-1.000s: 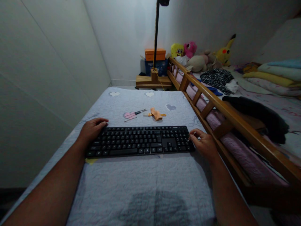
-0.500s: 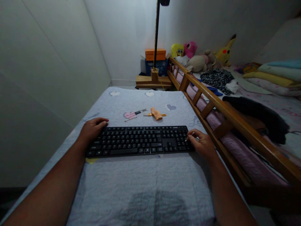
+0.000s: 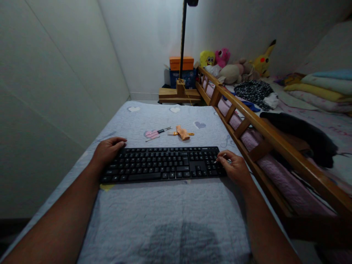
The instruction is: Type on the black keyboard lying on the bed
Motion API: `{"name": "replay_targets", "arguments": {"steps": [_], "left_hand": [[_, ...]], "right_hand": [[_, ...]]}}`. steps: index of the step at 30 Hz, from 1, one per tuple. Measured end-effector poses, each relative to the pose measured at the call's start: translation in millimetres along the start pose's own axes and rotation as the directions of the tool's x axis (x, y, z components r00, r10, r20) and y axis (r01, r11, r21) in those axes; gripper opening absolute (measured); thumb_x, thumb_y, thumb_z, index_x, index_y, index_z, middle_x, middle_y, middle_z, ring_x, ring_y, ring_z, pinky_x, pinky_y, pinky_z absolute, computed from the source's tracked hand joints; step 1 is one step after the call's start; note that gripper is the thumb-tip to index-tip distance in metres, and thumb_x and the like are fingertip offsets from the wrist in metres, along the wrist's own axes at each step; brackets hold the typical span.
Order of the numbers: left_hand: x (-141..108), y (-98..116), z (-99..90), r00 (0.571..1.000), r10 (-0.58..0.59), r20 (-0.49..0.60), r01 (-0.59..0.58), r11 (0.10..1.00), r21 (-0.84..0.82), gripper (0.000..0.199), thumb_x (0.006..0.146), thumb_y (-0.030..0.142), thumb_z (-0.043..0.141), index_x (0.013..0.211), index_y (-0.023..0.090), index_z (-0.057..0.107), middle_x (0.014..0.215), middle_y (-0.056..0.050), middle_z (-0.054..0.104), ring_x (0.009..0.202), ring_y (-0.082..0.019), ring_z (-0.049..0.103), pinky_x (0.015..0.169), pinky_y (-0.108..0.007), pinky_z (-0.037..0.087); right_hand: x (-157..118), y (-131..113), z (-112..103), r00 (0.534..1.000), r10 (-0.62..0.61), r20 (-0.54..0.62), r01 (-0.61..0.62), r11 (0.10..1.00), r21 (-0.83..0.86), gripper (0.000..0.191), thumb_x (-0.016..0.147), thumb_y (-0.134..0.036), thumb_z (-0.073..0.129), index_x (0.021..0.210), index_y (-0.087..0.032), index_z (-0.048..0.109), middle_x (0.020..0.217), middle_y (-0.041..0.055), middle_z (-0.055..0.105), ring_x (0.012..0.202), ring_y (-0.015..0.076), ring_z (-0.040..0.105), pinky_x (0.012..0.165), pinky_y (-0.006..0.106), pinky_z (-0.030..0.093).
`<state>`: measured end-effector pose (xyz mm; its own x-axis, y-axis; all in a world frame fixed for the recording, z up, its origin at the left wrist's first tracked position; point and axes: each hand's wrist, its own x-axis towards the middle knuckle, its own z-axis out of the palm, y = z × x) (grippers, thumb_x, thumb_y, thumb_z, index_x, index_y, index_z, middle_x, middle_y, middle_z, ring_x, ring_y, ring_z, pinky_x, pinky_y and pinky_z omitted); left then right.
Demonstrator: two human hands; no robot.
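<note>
A black keyboard [image 3: 161, 164] lies flat across the cloth-covered table. At its upper left corner rests my left hand [image 3: 108, 150], its fingers wrapped over the edge. My right hand [image 3: 232, 165] is over the number keys at the right end, pinching a thin cotton swab [image 3: 216, 161] whose white tip is near the keys. Beyond the keyboard lie an orange cloth [image 3: 182, 133] across a yellow-handled brush [image 3: 191, 134], a thin tool with a black grip [image 3: 161, 131] and another swab [image 3: 152, 139].
A wooden bed rail [image 3: 247, 116] runs along the right side of the table, with clothes and plush toys on the bed behind it. A black pole [image 3: 182, 44] on a wooden base [image 3: 170, 96] stands past the far edge, before an orange box [image 3: 182, 63].
My right hand has shifted slightly left, and the swab tip with it, over the number keys. My left hand keeps its place on the keyboard.
</note>
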<state>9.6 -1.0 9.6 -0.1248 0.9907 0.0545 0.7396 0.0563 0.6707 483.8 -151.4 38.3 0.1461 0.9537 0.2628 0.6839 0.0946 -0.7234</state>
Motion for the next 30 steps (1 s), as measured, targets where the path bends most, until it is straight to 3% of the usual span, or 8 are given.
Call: {"name": "replay_targets", "arguments": {"steps": [13,22,30], "left_hand": [[-3.3,7.0,-2.2,1.000,-0.007,-0.003,0.007,1.000,-0.007,0.042,0.070,0.050,0.062,0.096,0.022,0.079,0.100,-0.006,0.080,0.097,-0.029,0.070,0.094,-0.038,0.054],[-1.3,2.8,-2.1,1.000,-0.013,0.014,0.013,1.000,0.009,0.046,0.072,0.050,0.062,0.101,0.018,0.078,0.109,-0.008,0.079,0.099,-0.030,0.070,0.100,-0.040,0.051],[-2.8,5.2,-2.3,1.000,-0.011,0.007,0.011,1.000,-0.004,0.043,0.071,0.049,0.062,0.099,0.020,0.078,0.105,-0.007,0.080,0.098,-0.030,0.071,0.099,-0.040,0.052]], "right_hand": [[1.9,4.4,6.6,0.999,0.000,-0.054,0.001,1.000,0.019,0.018,0.089,-0.037,0.058,0.084,-0.024,0.069,0.084,0.0044,0.074,0.085,0.0266,0.069,0.083,0.038,0.049],[1.3,7.5,3.1,0.995,0.028,-0.092,-0.029,0.999,-0.014,0.020,0.088,-0.039,0.058,0.083,-0.023,0.070,0.080,0.0041,0.074,0.078,0.0248,0.067,0.077,0.036,0.048],[1.5,2.3,-1.6,0.995,0.021,-0.099,-0.023,0.999,-0.023,0.021,0.088,-0.038,0.056,0.080,-0.023,0.068,0.078,0.0041,0.073,0.072,0.0234,0.065,0.073,0.035,0.048]]}}
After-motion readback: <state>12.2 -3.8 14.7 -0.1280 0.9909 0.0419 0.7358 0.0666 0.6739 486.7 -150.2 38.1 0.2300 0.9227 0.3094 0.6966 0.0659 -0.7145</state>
